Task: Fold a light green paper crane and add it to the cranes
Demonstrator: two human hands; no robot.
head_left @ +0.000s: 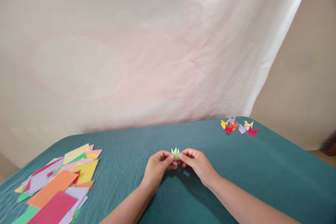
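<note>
Between my two hands, just above the table, is a small light green folded paper piece (pixel 175 153) with several points standing up. My left hand (pixel 159 165) pinches its left side between thumb and fingers. On the other side, my right hand (pixel 197 163) grips the right edge in the same way. Its lower part is partly hidden behind my fingertips.
A dark green cloth covers the table (pixel 126 168). Loose sheets of coloured paper (pixel 56 189) lie in a spread pile at the left. Several small folded paper birds (pixel 233 126) stand near the far right edge. Behind the table hangs a pale sheet (pixel 157 59).
</note>
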